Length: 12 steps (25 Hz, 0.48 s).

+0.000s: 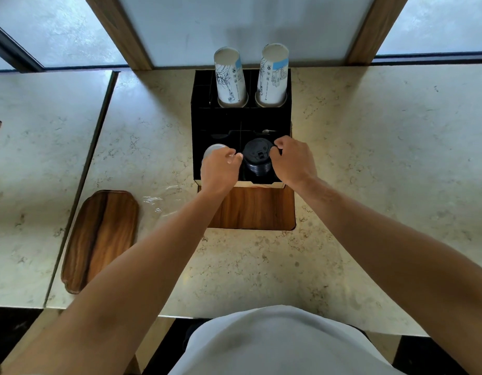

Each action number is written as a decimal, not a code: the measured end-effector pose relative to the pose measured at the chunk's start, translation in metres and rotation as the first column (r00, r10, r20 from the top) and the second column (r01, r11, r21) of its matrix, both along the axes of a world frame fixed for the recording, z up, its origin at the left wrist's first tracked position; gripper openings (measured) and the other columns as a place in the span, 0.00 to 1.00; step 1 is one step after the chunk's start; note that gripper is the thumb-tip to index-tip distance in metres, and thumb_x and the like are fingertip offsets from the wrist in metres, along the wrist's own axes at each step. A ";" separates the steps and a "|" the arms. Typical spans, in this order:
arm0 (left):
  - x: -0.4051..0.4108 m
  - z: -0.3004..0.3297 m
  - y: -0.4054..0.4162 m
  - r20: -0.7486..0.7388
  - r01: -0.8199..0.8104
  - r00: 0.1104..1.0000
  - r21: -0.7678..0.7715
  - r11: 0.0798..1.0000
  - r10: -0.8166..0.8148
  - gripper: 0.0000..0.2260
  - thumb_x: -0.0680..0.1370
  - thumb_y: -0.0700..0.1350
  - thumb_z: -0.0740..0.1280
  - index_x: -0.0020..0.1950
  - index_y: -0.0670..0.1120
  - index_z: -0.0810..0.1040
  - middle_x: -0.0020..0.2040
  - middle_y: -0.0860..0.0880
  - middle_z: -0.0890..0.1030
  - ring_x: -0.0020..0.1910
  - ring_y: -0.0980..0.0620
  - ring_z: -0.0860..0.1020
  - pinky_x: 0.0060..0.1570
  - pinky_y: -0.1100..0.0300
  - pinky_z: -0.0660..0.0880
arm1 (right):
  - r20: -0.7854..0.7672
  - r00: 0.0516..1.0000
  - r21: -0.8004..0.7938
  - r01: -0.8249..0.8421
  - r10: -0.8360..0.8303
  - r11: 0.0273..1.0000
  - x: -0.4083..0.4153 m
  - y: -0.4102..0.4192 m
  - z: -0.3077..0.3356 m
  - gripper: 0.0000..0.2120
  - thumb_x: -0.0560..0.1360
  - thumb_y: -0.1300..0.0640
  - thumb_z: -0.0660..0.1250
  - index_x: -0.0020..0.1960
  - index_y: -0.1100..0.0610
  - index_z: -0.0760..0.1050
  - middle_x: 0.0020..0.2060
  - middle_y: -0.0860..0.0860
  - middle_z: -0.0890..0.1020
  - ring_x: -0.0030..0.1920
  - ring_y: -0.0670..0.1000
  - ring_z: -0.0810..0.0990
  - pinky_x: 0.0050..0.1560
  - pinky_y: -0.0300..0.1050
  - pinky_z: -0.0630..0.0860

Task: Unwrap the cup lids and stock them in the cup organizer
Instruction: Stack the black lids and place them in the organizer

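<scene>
A stack of black cup lids [257, 158] stands in the front right compartment of the black cup organizer [200, 115]. My left hand [219, 169] pinches the stack's left edge and my right hand [294, 161] grips its right edge. Clear lids [211, 150] sit in the front left compartment, partly hidden behind my left hand. Two stacks of white paper cups [230, 77] stand upside down in the organizer's back slots. A piece of clear plastic wrap [155, 203] lies on the counter to the left of my left forearm.
A wooden tray [99, 239] lies on the marble counter at the left. A wooden inset panel [256, 208] sits in front of the organizer. A seam [99, 136] splits the counter at the left. Windows and wooden posts line the back.
</scene>
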<state>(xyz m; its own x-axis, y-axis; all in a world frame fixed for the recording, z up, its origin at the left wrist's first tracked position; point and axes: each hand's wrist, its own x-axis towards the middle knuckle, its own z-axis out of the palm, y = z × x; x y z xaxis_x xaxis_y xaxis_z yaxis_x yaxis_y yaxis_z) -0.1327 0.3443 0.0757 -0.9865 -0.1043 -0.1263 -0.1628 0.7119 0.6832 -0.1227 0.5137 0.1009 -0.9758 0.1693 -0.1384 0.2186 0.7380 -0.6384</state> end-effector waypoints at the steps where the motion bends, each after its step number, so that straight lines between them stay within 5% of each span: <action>1: 0.007 0.001 -0.006 -0.007 -0.002 1.000 0.007 1.000 0.002 0.16 0.82 0.51 0.66 0.66 0.45 0.81 0.60 0.46 0.84 0.58 0.48 0.81 0.60 0.55 0.78 | -0.022 0.999 -0.007 -0.027 0.027 1.000 0.005 -0.004 0.002 0.16 0.84 0.54 0.61 0.67 0.59 0.77 0.60 0.53 0.83 0.60 0.52 0.82 0.59 0.43 0.76; 4: 0.026 0.004 -0.025 -0.001 -0.056 0.998 -0.009 0.998 0.056 0.17 0.82 0.52 0.66 0.67 0.45 0.79 0.61 0.47 0.84 0.59 0.49 0.81 0.56 0.59 0.73 | -0.066 0.991 -0.059 -0.118 0.114 0.991 0.019 -0.018 0.004 0.17 0.83 0.55 0.64 0.70 0.60 0.76 0.66 0.56 0.81 0.66 0.53 0.79 0.67 0.45 0.75; 8: 0.053 0.009 -0.062 -0.028 -0.160 0.987 -0.016 0.987 0.160 0.15 0.80 0.52 0.67 0.60 0.44 0.83 0.55 0.47 0.86 0.53 0.51 0.82 0.52 0.59 0.73 | -0.076 0.968 -0.058 -0.245 0.240 0.968 0.037 -0.052 -0.006 0.16 0.82 0.55 0.66 0.67 0.59 0.78 0.63 0.56 0.81 0.62 0.53 0.81 0.64 0.44 0.77; 12: 0.082 0.006 -0.106 0.010 -0.280 0.960 0.046 0.959 0.280 0.14 0.81 0.52 0.66 0.55 0.42 0.83 0.46 0.46 0.86 0.44 0.48 0.84 0.50 0.49 0.82 | 0.000 0.939 -0.120 -0.341 0.344 0.932 0.051 -0.091 -0.021 0.15 0.80 0.56 0.67 0.64 0.59 0.80 0.60 0.55 0.82 0.58 0.53 0.82 0.62 0.45 0.78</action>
<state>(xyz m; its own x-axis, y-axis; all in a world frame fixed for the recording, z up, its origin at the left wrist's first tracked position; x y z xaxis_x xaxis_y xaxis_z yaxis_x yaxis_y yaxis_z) -0.0503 0.2380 0.0813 -0.9182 -0.3703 -0.1404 -0.3530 0.6047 0.7139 -0.0718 0.4223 0.0798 -0.9684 -0.1931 -0.1579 -0.0200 0.6911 -0.7225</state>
